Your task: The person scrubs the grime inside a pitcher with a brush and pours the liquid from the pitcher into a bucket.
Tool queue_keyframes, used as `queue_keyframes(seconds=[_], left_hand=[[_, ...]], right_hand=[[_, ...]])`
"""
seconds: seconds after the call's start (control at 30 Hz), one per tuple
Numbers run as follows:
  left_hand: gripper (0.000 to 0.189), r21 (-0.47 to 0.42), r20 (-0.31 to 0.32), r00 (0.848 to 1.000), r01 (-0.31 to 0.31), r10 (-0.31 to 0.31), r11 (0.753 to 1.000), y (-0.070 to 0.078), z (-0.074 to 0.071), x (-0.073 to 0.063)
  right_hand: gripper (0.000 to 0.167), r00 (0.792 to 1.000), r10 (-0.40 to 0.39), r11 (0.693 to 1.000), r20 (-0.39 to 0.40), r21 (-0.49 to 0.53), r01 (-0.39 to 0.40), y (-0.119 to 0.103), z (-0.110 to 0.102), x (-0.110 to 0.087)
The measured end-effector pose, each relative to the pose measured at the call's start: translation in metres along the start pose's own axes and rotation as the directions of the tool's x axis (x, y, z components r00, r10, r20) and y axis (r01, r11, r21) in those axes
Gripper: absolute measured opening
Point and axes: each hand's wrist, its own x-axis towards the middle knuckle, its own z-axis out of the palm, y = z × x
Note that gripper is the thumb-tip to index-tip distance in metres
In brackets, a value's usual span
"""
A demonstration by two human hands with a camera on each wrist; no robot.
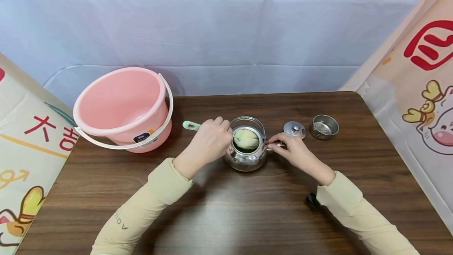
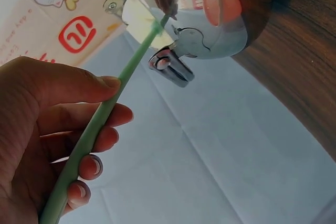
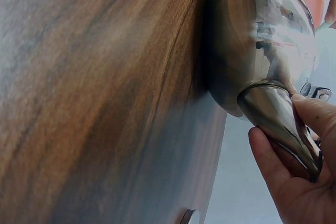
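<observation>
A shiny steel teapot stands on the table, its lid off and its wire handle upright toward the back. My left hand holds the green handle of a sponge brush, thumb on one side and curled fingers on the other. The brush's pale yellow-green sponge head sits in the pot's round mouth, and its lower part is hidden inside. On the right side of the pot, my right hand grips the spout between thumb and fingers.
A pink bucket with a white handle stands at the back left. Right of the pot lie the steel lid and a perforated steel strainer cup. A small black object shows by the right sleeve. Pale cloth hangs behind the table.
</observation>
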Motion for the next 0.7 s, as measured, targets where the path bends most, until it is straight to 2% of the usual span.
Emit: queue_keyframes(seconds=[0.37,0.7], left_hand=[[0.016,-0.004,0.000,1.000,-0.021,0.021,1.000,-0.0017,-0.0085,-0.0015],[0.016,-0.044,0.026,0.999,-0.023,0.024,0.999,-0.0022,-0.0094,-0.0017]], right_hand=[[0.011,1.000,-0.007,1.000,-0.012,0.001,0.007,-0.0001,-0.0005,-0.0004],[0.012,1.000,0.003,1.000,-0.002,0.002,-0.003,-0.0008,-0.0004,-0.0001]])
